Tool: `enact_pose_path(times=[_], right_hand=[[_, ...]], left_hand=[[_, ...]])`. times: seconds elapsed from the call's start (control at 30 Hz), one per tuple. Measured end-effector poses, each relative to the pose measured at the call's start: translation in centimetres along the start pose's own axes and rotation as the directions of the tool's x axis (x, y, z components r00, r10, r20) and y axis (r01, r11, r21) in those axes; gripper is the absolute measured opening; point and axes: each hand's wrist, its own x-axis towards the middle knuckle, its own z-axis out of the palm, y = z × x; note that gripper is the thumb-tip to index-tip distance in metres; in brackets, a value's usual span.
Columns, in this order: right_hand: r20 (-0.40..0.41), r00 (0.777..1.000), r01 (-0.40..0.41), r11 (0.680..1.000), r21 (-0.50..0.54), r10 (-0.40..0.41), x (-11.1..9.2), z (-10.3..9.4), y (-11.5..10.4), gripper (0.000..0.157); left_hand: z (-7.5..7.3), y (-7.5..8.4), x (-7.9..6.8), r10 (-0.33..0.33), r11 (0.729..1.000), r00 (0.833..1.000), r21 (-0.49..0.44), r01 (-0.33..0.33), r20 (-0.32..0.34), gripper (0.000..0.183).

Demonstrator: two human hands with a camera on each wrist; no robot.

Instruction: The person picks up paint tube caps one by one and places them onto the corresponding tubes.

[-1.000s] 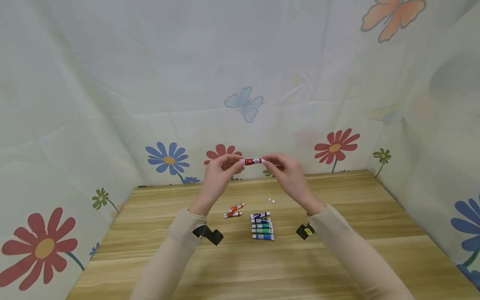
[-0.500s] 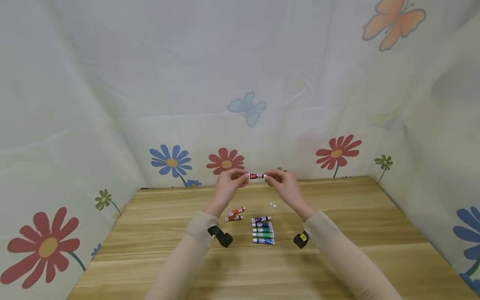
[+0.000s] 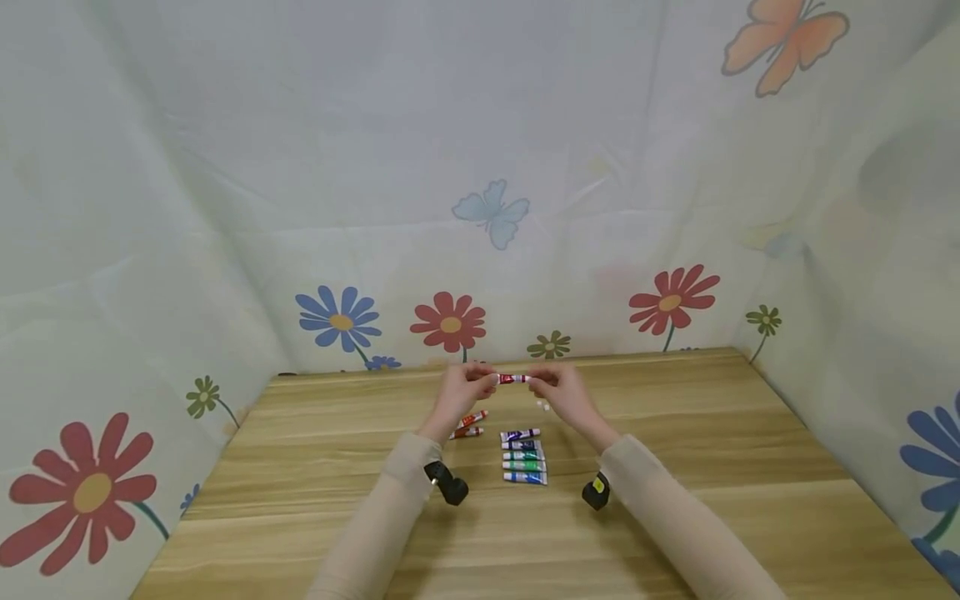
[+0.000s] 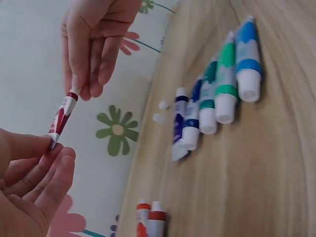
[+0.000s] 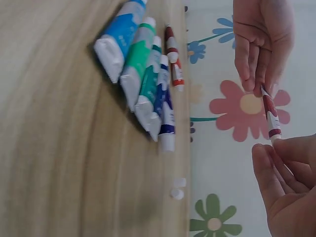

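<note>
Both hands hold a small red paint tube [image 3: 512, 379] sideways above the far part of the table. The left hand [image 3: 456, 398] pinches its flat end between thumb and fingers, plain in the left wrist view. At the white cap or nozzle end, the right hand [image 3: 567, 402] grips with thumb and fingertips; its fingers hide part of that end. Below lies a column of paint tubes: purple [image 3: 520, 435], dark blue, dark green, green [image 3: 524, 466] and blue [image 3: 525, 477]. An orange tube [image 3: 474, 419] and a reddish-brown tube [image 3: 468, 432] lie near the left wrist.
Two small white caps [image 5: 177, 194] lie on the wooden table [image 3: 675, 500] beyond the column of tubes. A flower-printed curtain [image 3: 375, 167] encloses the table's back and sides. Each wrist carries a black camera [image 3: 452, 488].
Both hands have come down and a little closer to the table with the red paint tube between them. The tubes and caps on the table stay where they were.
</note>
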Motion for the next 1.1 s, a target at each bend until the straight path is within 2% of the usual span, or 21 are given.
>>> enact_pose_path(times=[0.27,0.47,0.63,0.8,1.1], right_hand=[[0.081,0.991,-0.108,0.994,-0.021,0.109,-0.8,0.3,1.4,0.017],[0.109,0.986,-0.117,0.99,-0.074,0.125,-0.8,0.5,2.9,0.013],[0.126,0.986,-0.092,0.986,-0.141,0.11,-0.8,0.7,4.1,0.009],[0.157,0.982,-0.081,0.982,-0.169,0.108,-0.7,0.8,4.3,0.008],[0.178,0.976,-0.084,0.969,-0.23,0.127,-0.7,0.8,4.3,0.005]], left_hand=[[0.8,-2.2,-0.3,-0.035,0.996,0.999,0.084,0.034,0.009,0.016],[1.0,-3.7,-0.4,-0.088,0.986,0.995,0.143,0.082,0.035,0.014],[1.2,-4.3,-0.6,-0.102,0.979,0.993,0.183,0.089,0.063,0.01],[1.3,-4.4,-0.9,-0.106,0.972,0.991,0.217,0.085,0.084,0.008],[1.3,-4.6,-1.0,-0.053,0.947,0.991,0.32,0.012,0.122,0.008]])
